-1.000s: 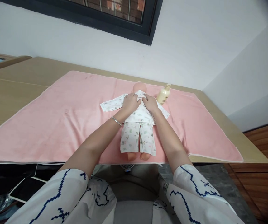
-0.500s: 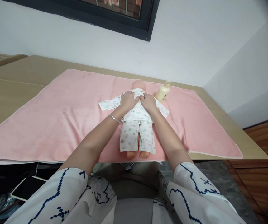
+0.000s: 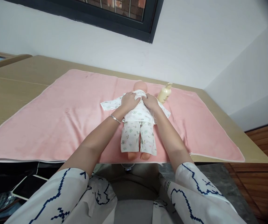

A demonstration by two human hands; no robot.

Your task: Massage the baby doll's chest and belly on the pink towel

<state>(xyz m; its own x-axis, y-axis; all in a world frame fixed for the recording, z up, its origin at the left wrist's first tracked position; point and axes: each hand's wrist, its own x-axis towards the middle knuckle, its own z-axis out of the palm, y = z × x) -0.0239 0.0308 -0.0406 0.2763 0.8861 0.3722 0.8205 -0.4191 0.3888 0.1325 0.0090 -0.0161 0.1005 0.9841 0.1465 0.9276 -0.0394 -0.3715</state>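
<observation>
A baby doll (image 3: 138,124) in white printed pyjamas lies on its back on a pink towel (image 3: 61,115), head away from me. My left hand (image 3: 128,101) rests on the doll's chest, fingers curled on the shirt front near the collar. My right hand (image 3: 150,102) lies beside it on the other half of the shirt, fingers pressed down on the cloth. The two hands nearly touch at the collar. The doll's sleeves spread out to both sides, and its bare feet point at the table's near edge.
A cream pump bottle (image 3: 164,93) stands on the towel just right of the doll's head. The towel covers a wooden table (image 3: 14,81) set against a white wall. A dark phone (image 3: 27,186) lies low at the left, below the table edge.
Both hands stay on the doll's chest with only slight shifts of the fingers at the collar. The view has moved a little.
</observation>
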